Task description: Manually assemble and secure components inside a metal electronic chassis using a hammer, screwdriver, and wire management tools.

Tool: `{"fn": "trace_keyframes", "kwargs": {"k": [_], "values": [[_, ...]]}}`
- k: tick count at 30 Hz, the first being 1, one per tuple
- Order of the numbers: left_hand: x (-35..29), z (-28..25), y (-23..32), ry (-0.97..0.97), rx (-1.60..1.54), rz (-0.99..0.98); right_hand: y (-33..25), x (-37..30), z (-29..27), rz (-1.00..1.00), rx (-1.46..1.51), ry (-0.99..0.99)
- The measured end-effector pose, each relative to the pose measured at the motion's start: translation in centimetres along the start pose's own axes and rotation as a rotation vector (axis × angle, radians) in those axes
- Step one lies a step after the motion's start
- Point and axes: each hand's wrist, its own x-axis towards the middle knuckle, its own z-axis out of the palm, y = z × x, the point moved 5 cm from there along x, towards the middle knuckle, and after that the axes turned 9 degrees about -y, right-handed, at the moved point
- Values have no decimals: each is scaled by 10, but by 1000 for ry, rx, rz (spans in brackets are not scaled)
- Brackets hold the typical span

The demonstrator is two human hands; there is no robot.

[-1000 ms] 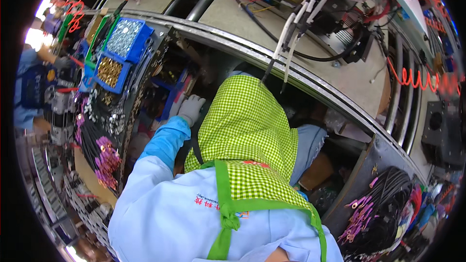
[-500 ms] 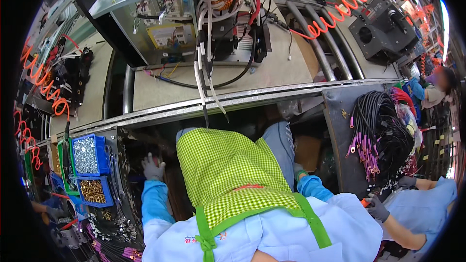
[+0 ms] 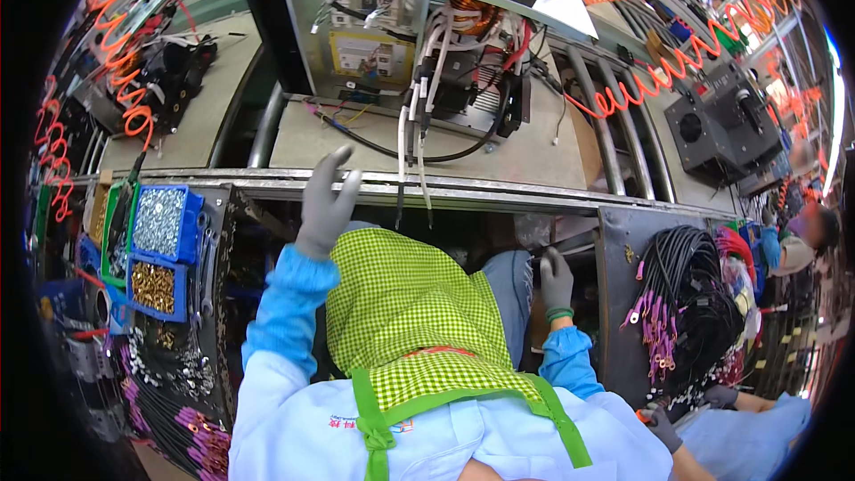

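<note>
My left hand (image 3: 326,209), in a grey glove, is raised in front of the bench edge with its fingers apart and nothing in them. Beyond it stands an open metal cabinet (image 3: 294,40) with parts inside. White cables (image 3: 421,116) hang out of the cabinet over the edge, to the right of that hand. A black cable (image 3: 445,158) curves over the bench top behind the hanging ends. My right hand (image 3: 557,285), also gloved, is beside my right knee, fingers pointing forward and slightly bent; I see nothing in it.
At left, a blue bin of silver fasteners (image 3: 160,223) and a blue bin of brass fasteners (image 3: 153,287) sit beside wrenches (image 3: 207,263). Black cables with purple-sleeved lugs (image 3: 672,294) lie on the right-hand table. A co-worker's gloved hand (image 3: 659,428) is at lower right. Metal rollers (image 3: 614,125) cross the bench.
My left hand has risen from beside my lap toward the bench edge. My right hand has come forward into fuller view beside the knee. The whole view has shifted slightly.
</note>
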Motion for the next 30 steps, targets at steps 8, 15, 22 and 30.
{"fn": "trace_keyframes", "kwargs": {"k": [8,15,22,30], "values": [[71,106,7,-149,-420,-71,-201,63,46,-516,63,-166],[41,79,16,-572,-716,-466,-240,71,57,-740,-248,-173],[59,-14,58,-494,-350,-428,-232,96,34,-810,-367,-89],[43,21,33,-478,-462,-461,-256,93,54,-900,-599,-146]]}}
